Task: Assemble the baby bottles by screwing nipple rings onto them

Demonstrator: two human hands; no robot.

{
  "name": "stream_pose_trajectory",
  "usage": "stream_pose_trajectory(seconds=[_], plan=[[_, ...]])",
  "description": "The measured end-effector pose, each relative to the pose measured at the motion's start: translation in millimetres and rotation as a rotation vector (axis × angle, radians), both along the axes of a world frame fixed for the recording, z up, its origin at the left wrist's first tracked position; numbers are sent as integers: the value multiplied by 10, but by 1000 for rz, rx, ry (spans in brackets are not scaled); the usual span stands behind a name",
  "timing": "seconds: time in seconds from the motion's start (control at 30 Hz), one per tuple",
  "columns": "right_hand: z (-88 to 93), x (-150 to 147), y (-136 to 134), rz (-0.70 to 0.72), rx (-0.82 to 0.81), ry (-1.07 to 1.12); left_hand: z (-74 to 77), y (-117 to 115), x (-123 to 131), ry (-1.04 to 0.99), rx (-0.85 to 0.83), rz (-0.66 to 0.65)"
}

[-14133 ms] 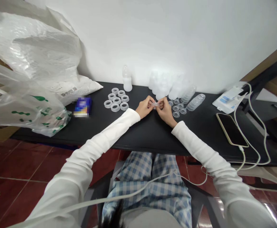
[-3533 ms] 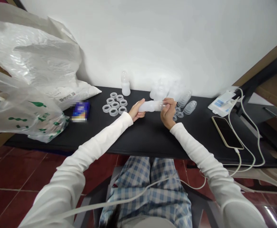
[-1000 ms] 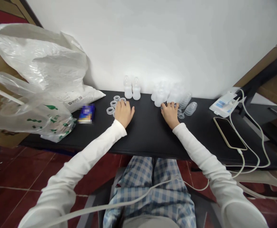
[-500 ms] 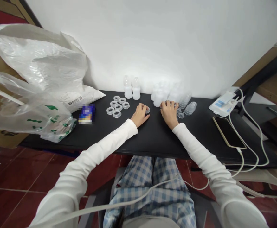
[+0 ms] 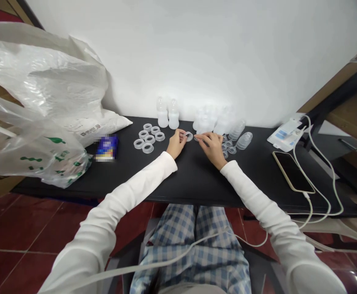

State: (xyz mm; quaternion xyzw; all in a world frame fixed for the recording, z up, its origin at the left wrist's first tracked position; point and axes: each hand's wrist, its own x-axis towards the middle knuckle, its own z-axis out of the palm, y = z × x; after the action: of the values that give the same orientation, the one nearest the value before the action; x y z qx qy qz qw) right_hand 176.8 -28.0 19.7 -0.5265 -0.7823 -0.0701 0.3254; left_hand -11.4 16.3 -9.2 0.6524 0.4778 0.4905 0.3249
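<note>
Head view: left hand (image 5: 176, 145) clamps its fingers on a ring (image 5: 189, 140), best kept steady; right hand (image 5: 213, 148) pinches a clear piece (image 5: 196, 139).

On the long black table (image 5: 193, 179), translucent plastic rings (image 5: 149, 143) lie front-left of two capped white plastic bottles (image 5: 174, 118). Rightward, clear domed plastic caps (image 5: 244, 141) sit between clustered white plastic bottles (image 5: 208, 119) and a beige-cased rectangular phone (image 5: 293, 171).
</note>
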Motion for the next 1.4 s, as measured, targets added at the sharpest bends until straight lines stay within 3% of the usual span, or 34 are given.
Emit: stream_pose_trajectory(seconds=[0.17, 0.27, 0.37, 0.73, 1.03, 1.4], plan=[[-19, -23, -19, 160, -114, 170, -3, -8, 27, -519, -305, -91], [-44, -44, -13, 292, -145, 307, 11, -62, 68, -622, -382, -145], [-74, -54, 10, 337, -171, 398, 30, -107, 106, -611, -406, -169], [-134, 4, 92, 254, -178, 485, 15, -199, 158, -563, -288, -265], [-151, 44, 139, 60, -104, 366, -29, -239, 192, -475, -260, -323], [-123, -18, 74, 122, -197, 173, -31, -206, 202, -490, -273, -239]])
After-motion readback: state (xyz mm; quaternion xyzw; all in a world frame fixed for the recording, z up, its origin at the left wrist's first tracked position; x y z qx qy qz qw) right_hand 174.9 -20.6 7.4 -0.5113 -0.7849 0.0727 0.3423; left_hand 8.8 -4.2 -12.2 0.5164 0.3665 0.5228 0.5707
